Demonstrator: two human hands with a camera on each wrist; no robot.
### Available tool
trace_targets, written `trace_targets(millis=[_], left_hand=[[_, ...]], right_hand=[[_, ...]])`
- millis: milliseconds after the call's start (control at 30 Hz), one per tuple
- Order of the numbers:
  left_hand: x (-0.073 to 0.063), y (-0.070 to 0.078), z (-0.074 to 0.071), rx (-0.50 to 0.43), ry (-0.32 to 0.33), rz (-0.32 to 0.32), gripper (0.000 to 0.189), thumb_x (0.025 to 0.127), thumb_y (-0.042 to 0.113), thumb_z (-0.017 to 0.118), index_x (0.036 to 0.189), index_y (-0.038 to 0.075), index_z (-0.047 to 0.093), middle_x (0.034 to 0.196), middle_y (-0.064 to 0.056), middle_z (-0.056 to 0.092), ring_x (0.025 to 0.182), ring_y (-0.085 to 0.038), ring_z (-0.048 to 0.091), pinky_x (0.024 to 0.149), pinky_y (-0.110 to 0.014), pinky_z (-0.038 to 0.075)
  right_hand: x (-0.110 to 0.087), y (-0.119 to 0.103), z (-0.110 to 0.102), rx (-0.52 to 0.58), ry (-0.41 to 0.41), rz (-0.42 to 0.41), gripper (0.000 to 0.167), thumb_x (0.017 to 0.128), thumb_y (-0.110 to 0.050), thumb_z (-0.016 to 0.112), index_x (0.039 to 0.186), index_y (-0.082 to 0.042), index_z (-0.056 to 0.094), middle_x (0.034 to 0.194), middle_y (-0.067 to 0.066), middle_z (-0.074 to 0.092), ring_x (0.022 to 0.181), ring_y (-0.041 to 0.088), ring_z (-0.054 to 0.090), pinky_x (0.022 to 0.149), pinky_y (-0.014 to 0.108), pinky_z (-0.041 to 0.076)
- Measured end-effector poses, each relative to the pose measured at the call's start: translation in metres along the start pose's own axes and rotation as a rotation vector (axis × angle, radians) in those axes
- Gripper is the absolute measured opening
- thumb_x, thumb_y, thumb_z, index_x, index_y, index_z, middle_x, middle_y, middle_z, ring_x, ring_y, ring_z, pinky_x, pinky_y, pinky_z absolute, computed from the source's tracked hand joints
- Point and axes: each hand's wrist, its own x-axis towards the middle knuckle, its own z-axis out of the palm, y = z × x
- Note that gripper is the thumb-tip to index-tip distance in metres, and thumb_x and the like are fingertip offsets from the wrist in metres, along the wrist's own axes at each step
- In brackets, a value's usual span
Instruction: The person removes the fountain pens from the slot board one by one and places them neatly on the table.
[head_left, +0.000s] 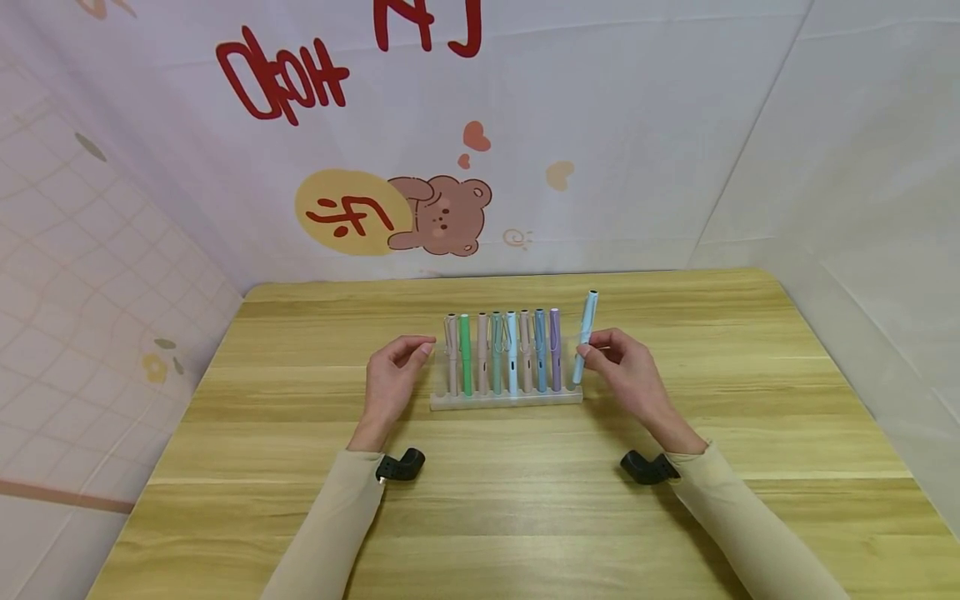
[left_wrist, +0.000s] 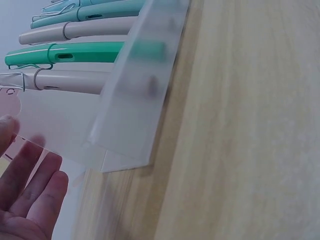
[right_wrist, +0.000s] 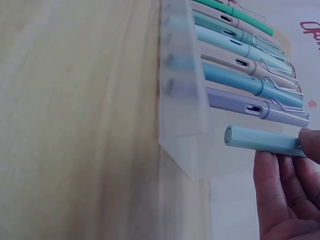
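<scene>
A frosted clear pen stand (head_left: 506, 402) holds several capped pens upright in a row. My left hand (head_left: 390, 379) is at the stand's left end; in the left wrist view its thumb and fingers (left_wrist: 47, 185) pinch the edge of the thin back panel (left_wrist: 60, 112). At the other end, my right hand (head_left: 632, 377) grips a pale blue pen (head_left: 589, 313) between thumb and fingers. This pen leans slightly, and its lower end (right_wrist: 240, 136) is above the base ledge, beside the purple pen (head_left: 555, 350). A green pen (head_left: 465, 354) stands near the left end.
The stand sits on a wood-grain table (head_left: 480, 517), toward its back edge. Behind it hangs a pale printed cloth (head_left: 622, 200) with a bear and red lettering. Black wrist straps (head_left: 401, 465) are worn over both sleeves.
</scene>
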Motion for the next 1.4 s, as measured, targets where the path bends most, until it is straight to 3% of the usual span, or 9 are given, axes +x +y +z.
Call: trace_targets(millis=[200, 567, 667, 867, 1133, 1400], left_hand=[[0.0, 0.0, 0.0, -0.007, 0.004, 0.002, 0.019, 0.102, 0.017, 0.069, 0.113, 0.004, 0.076, 0.117, -0.011, 0.074, 0.108, -0.022, 0.069, 0.09, -0.019, 0.052], [0.0, -0.001, -0.001, 0.011, -0.004, 0.012, 0.02, 0.102, 0.018, 0.068, 0.113, 0.005, 0.077, 0.117, -0.01, 0.074, 0.109, -0.022, 0.069, 0.092, -0.023, 0.052], [0.0, -0.001, -0.001, 0.015, -0.006, 0.016, 0.02, 0.102, 0.019, 0.068, 0.114, 0.005, 0.077, 0.118, -0.01, 0.075, 0.109, -0.022, 0.069, 0.091, -0.023, 0.052], [-0.002, 0.005, -0.001, 0.0, -0.008, 0.018, 0.022, 0.102, 0.017, 0.068, 0.116, 0.002, 0.076, 0.12, -0.015, 0.074, 0.111, -0.027, 0.069, 0.088, -0.019, 0.049], [-0.001, 0.0, -0.001, 0.008, -0.012, 0.014, 0.019, 0.103, 0.018, 0.067, 0.114, 0.006, 0.077, 0.118, -0.009, 0.074, 0.111, -0.021, 0.069, 0.093, -0.025, 0.052], [-0.002, 0.0, -0.001, 0.006, -0.013, 0.012, 0.02, 0.103, 0.019, 0.067, 0.114, 0.006, 0.076, 0.119, -0.009, 0.074, 0.112, -0.021, 0.068, 0.093, -0.023, 0.051]], right_hand=[[-0.001, -0.002, -0.008, -0.009, 0.007, 0.002, 0.037, 0.104, -0.031, 0.065, 0.119, 0.003, 0.063, 0.113, 0.017, 0.07, 0.096, 0.02, 0.072, 0.085, 0.026, 0.056], [-0.004, 0.0, -0.024, 0.004, 0.013, -0.003, 0.037, 0.104, -0.029, 0.065, 0.119, 0.005, 0.063, 0.115, 0.02, 0.069, 0.092, 0.008, 0.072, 0.083, 0.02, 0.055], [-0.006, 0.002, -0.027, 0.023, 0.009, -0.007, 0.037, 0.104, -0.027, 0.065, 0.119, 0.007, 0.062, 0.114, 0.02, 0.067, 0.092, 0.007, 0.071, 0.084, 0.025, 0.058], [-0.009, 0.004, -0.034, 0.032, -0.022, 0.015, 0.038, 0.104, -0.026, 0.066, 0.12, 0.008, 0.063, 0.115, 0.022, 0.065, 0.092, 0.01, 0.071, 0.085, 0.03, 0.059], [-0.011, 0.011, -0.041, -0.035, -0.058, 0.04, 0.037, 0.104, -0.026, 0.066, 0.12, 0.007, 0.064, 0.11, 0.022, 0.07, 0.091, 0.014, 0.073, 0.084, 0.037, 0.06], [-0.01, 0.013, -0.049, -0.112, -0.097, 0.055, 0.034, 0.103, -0.023, 0.067, 0.117, 0.008, 0.067, 0.109, 0.021, 0.073, 0.09, 0.018, 0.075, 0.08, 0.035, 0.061]])
